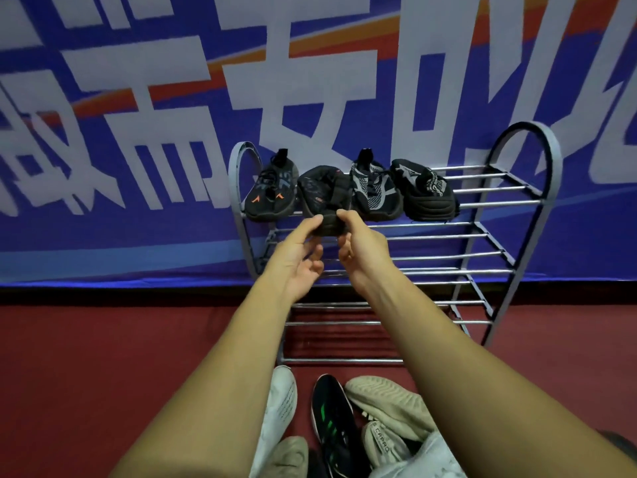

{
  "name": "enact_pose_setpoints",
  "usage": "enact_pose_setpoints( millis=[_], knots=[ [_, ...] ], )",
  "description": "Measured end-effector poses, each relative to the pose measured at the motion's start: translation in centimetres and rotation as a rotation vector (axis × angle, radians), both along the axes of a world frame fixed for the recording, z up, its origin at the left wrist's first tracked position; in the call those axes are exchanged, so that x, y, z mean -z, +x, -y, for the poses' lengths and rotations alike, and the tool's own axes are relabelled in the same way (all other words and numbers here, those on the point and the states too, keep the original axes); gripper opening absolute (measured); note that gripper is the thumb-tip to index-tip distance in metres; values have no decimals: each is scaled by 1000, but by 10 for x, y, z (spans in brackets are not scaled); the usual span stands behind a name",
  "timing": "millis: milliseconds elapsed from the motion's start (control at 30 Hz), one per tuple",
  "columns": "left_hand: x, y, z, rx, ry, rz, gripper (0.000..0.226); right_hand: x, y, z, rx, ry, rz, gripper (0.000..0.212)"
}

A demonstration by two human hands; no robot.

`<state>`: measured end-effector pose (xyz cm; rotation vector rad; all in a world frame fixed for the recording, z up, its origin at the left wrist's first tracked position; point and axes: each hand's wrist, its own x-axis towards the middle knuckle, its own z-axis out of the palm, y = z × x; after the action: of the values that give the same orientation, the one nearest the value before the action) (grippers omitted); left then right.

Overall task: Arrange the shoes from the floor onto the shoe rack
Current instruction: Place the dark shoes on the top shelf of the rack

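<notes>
A grey metal shoe rack [482,236] with three tiers of bars stands against the banner wall. Its top tier carries a black shoe with orange marks [272,191], a black-and-white knit shoe [374,188] and a black shoe on its side [425,193]. Between the first two lies another black shoe [320,191], sole partly up. My left hand [300,251] and my right hand [358,246] both pinch its near end at the front bar. On the floor below lie a white shoe [281,405], a black shoe with green stripes [332,419] and beige shoes [389,408].
A blue banner [138,132] with large white characters covers the wall behind the rack. The floor is dark red carpet [86,357]. The rack's middle and bottom tiers hold no shoes. The right part of the top tier is bare bars.
</notes>
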<state>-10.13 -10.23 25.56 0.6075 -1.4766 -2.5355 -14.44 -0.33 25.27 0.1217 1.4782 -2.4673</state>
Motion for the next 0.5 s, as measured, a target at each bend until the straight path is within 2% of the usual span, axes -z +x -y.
enact_pose_setpoints(
  millis=[200,400,500],
  knots=[
    [-3,-17,-2,-72,-80,33,15,3,-12,17,-15,-35,38,21],
    [-1,-33,-7,-134,-62,12,19,14,-37,17,-42,-11,17,64],
    [0,-39,-5,-139,-62,14,27,14,-40,9,-109,11,-27,50]
  ],
)
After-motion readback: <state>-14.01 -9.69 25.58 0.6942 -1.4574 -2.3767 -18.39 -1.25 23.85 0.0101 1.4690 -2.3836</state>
